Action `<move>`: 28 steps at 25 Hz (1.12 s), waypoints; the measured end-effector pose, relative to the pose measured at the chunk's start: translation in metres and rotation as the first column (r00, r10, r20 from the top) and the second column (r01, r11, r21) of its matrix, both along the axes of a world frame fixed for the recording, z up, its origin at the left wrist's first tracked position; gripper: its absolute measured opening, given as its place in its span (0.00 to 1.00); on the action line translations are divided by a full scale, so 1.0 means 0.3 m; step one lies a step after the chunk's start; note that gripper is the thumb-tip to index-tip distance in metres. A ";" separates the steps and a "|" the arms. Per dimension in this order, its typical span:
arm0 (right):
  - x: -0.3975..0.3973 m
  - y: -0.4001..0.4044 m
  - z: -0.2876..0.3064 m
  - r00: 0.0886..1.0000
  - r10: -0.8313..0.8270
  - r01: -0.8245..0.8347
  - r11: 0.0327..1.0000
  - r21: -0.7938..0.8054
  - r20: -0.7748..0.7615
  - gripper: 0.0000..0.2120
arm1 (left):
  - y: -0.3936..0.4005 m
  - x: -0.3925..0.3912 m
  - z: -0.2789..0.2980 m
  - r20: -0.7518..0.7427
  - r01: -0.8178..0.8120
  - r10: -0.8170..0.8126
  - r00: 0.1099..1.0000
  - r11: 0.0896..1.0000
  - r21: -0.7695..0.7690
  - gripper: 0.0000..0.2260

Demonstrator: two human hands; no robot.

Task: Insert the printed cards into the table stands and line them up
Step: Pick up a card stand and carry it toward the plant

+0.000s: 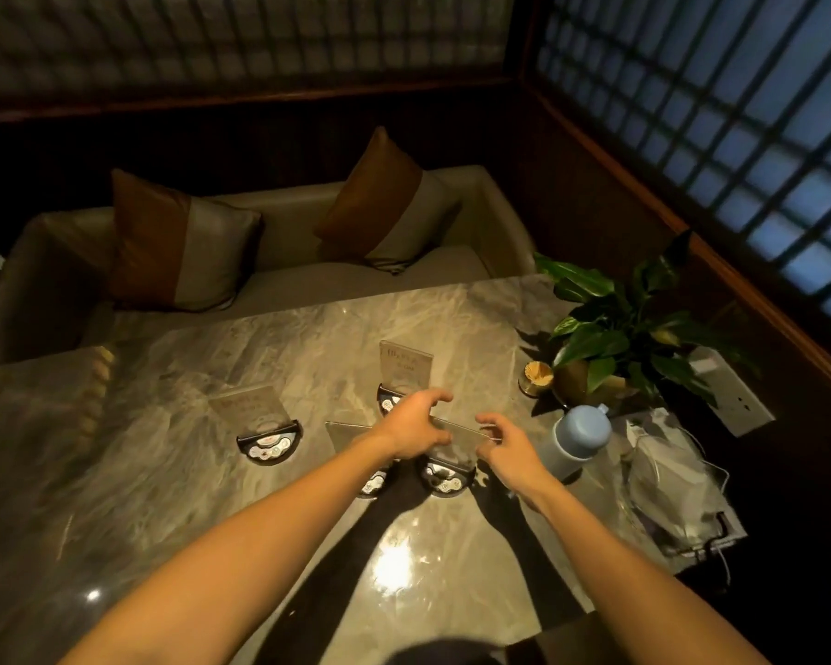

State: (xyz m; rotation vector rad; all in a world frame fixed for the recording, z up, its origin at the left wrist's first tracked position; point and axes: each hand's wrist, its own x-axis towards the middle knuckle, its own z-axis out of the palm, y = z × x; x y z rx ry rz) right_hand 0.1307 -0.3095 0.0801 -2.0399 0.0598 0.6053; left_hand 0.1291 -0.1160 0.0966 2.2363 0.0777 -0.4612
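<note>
Both hands meet over the middle of the marble bench (173, 424), sharing one clear panel (456, 431) between them: the left hand (416, 427) has its grip closed on the panel's left part, thumb toward the far side and fingers curled over the near side, while the right hand (504, 446) pinches the panel's right end with thumb and fingertips, the other fingers loosely spread. Whether a printed card already sits inside this panel cannot be told, as it looks almost transparent. Directly below the panel is a dark half-round stand base (444, 475), and the panel's lower edge appears to sit at or just above it; contact is not clear. Just left of that base, partly hidden under the left forearm, lies another base (373, 482), with a tilted clear panel (344, 434) rising from it. Farther left of the held panel stands a third stand (269, 436) with a leaning card. Beyond the hands, toward the sofa (279, 276), an upright stand (405, 364) shows a card with printed lettering. To the right of the held panel stands a pale blue bottle (579, 436), then a clear plastic bag (672, 482); behind these are a potted plant (620, 328) and a small toothpick holder (537, 376).
</note>
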 end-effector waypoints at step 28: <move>0.230 -0.009 0.349 0.995 -0.042 0.016 0.963 0.269 0.089 0.07 | 0.003 0.013 0.180 -0.016 -0.379 0.423 0.906 0.794 -0.476 0.07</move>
